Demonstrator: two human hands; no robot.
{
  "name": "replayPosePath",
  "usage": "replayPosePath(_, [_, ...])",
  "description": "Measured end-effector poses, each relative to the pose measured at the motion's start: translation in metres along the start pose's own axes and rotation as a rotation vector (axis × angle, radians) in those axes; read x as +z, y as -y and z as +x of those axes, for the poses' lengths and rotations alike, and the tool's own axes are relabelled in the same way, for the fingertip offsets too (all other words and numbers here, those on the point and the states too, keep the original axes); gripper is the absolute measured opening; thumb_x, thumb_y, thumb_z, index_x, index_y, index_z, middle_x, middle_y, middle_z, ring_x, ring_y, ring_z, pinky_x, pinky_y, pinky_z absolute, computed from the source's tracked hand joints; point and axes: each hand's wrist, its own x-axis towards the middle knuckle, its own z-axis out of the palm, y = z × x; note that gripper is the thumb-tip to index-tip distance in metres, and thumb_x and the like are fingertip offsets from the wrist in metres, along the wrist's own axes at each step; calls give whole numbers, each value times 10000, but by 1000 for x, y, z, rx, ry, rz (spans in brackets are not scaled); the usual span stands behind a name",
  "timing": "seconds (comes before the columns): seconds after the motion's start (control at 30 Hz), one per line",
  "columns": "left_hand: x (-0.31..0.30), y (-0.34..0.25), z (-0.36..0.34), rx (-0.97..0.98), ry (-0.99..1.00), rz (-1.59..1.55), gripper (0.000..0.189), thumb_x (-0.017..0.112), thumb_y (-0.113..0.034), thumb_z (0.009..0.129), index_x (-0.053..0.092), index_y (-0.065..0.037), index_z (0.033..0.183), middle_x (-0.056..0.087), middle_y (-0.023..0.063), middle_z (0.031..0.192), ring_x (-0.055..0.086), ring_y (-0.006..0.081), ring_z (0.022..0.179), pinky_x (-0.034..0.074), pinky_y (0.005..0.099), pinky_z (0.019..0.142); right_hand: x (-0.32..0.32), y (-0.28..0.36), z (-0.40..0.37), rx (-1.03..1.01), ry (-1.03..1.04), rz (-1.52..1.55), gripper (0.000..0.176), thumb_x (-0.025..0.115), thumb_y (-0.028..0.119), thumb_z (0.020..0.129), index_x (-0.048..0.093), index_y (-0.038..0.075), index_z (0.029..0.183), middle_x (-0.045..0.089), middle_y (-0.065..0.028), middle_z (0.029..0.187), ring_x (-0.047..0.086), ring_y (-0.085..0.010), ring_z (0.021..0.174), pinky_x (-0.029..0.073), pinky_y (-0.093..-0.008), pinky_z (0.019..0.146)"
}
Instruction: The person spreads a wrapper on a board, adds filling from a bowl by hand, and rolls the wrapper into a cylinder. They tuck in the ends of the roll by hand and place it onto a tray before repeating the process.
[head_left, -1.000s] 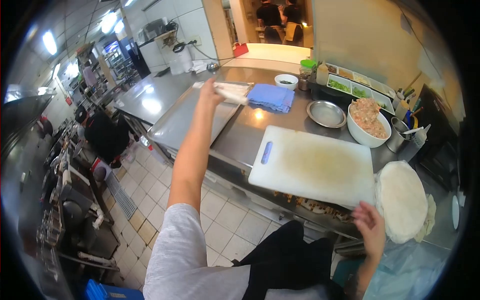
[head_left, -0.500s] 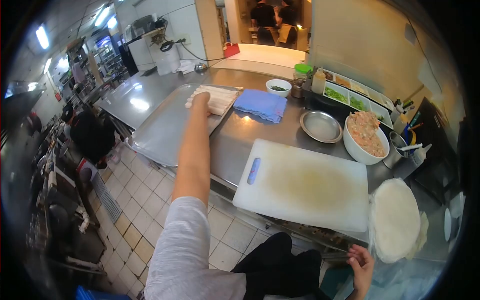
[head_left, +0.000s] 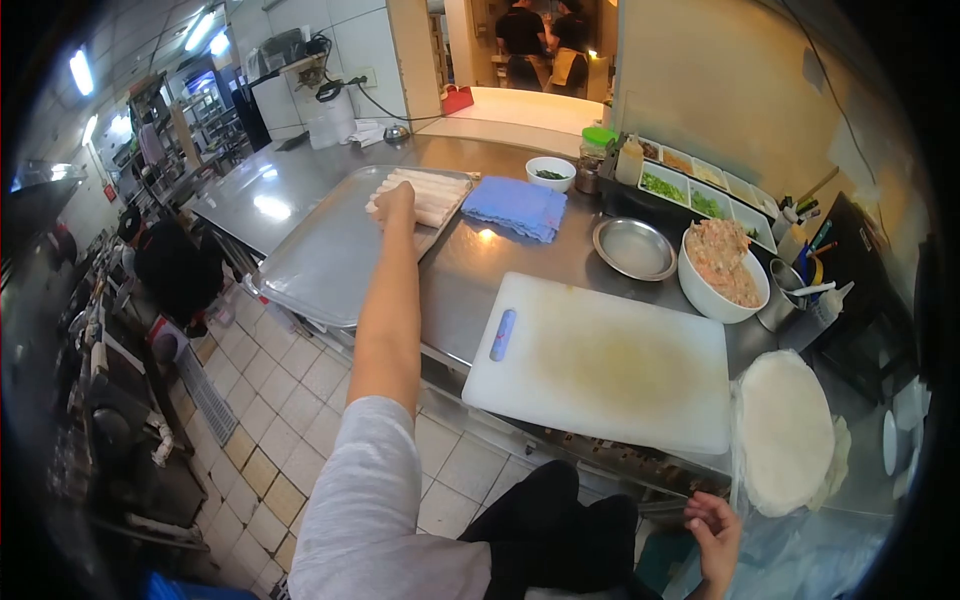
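My left arm reaches out over a large metal tray (head_left: pixel 310 265). My left hand (head_left: pixel 396 203) is at the near end of several pale, uncooked wrapped rolls (head_left: pixel 437 197) lying side by side on it. Its fingers are bent down around the end of a roll, partly hidden by the back of the hand. Low on the right, my right hand (head_left: pixel 713 535) hangs empty by the counter edge, fingers loosely curled and apart. Close to it lies a stack of round white wrappers (head_left: pixel 788 435) on plastic. A white cutting board (head_left: pixel 610 365) with a yellowish stain lies between the hands.
Beyond the board stand a metal bowl (head_left: pixel 635 248), a white bowl of minced filling (head_left: pixel 722 270) and trays of chopped greens (head_left: pixel 685 190). A folded blue cloth (head_left: pixel 515 208) lies beside the tray, near a small bowl of greens (head_left: pixel 550 174). A person (head_left: pixel 180 265) in black is at left.
My view has shifted slightly, moving the counter things a little left in the picture. My left hand stays at the rolls and looks less blurred. My right hand has barely moved.
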Motion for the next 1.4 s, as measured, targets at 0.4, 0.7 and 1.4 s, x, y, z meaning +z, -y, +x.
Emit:
replayPosePath(0.4, [23,38,30,285,390,-607,592,612,-385,866,497,-38,1332,462,181,1343,544,354,1098,550,512,723,-2,20,-22,2,33,-8,451,676,-59,765,604,-9,1208,645,-72,1082,612,-149,1010,522,-290,849])
replayPosePath(0.7, [-36,-8,-116,729,-5,-319,638,688,-328,864,470,15,1356,477,222,1340,463,315,1237,424,423,987,-67,86,2,-480,-519,-457,302,737,100,794,683,43,1086,656,-80,1084,616,-180,1020,498,-281,810])
replayPosePath(1.4, [-16,16,-605,1843,1199,-513,193,746,-83,748,671,-43,921,654,107,996,602,318,943,478,402,831,-117,34,72,-528,-368,-769,104,744,139,760,704,63,817,678,-103,1065,614,-286,1015,466,-357,905])
